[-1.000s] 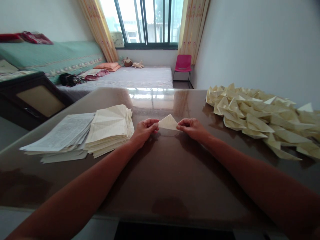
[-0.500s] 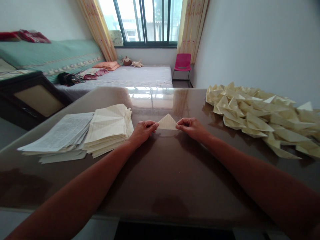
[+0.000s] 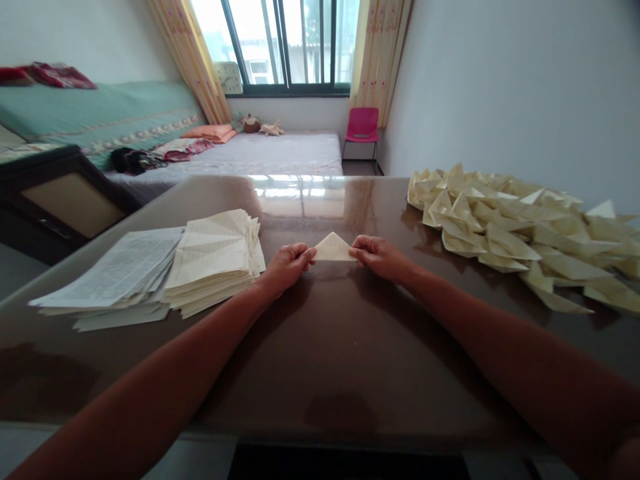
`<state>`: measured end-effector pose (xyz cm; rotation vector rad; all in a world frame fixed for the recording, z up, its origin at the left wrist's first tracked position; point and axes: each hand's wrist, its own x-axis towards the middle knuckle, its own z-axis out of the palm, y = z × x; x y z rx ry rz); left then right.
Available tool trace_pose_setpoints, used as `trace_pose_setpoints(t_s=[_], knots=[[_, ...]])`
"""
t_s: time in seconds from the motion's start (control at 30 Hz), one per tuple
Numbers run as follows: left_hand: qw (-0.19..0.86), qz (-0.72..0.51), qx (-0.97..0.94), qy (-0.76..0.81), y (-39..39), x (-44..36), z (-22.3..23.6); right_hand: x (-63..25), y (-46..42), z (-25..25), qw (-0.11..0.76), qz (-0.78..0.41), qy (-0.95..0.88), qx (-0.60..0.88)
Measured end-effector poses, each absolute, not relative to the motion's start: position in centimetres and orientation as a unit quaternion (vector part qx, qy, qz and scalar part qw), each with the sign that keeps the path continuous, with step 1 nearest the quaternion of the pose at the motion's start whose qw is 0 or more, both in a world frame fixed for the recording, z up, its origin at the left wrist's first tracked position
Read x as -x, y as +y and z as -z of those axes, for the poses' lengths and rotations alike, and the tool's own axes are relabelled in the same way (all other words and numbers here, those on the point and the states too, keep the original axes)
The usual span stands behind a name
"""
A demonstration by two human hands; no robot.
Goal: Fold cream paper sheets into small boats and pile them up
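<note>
A small cream piece of folded paper [image 3: 333, 248], shaped like a triangle with its point away from me, is held above the brown table [image 3: 320, 347]. My left hand [image 3: 291, 262] pinches its left corner between thumb and fingers. At the opposite corner, my right hand [image 3: 374, 255] is closed on it the same way. Left of my left hand lies a stack of creased cream paper sheets [image 3: 213, 250]. Off to the right, many folded paper boats [image 3: 505, 227] are heaped together.
Printed sheets [image 3: 115, 267] lie beside the cream stack at the table's left. Beyond the table are a bed [image 3: 295, 150], a pink chair [image 3: 363, 125] and a window [image 3: 287, 43]. A dark cabinet [image 3: 65, 200] stands at the left, and a white wall [image 3: 500, 93] rises on the right.
The folded paper's peak has dipped a little, and both hands still pinch its corners. The whole view has shifted slightly. The stacks and the heap of boats look the same.
</note>
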<state>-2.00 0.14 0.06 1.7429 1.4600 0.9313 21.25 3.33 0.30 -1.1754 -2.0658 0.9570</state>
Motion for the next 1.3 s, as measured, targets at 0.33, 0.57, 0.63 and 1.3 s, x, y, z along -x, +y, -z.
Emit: trace_pose_setpoints(t_s=[0.33,0.57,0.63,1.3], knots=[[0.285,-0.371,-0.688,0.555,0.2,1.7,0.2,-21.1,3.1,-0.3,0.259,-0.368,-0.771,0.450],[0.339,-0.399,-0.657,0.542,-0.1,1.5,-0.2,-21.0,3.0,0.0,0.262,-0.387,-0.765,0.443],[0.334,-0.409,-0.651,0.545,-0.1,1.4,-0.2,-21.0,3.1,-0.2,0.265,-0.372,-0.762,0.459],[0.357,-0.324,-0.754,0.445,-1.5,0.9,-1.3,-20.1,1.3,-1.9,0.235,-0.194,-0.884,0.354]])
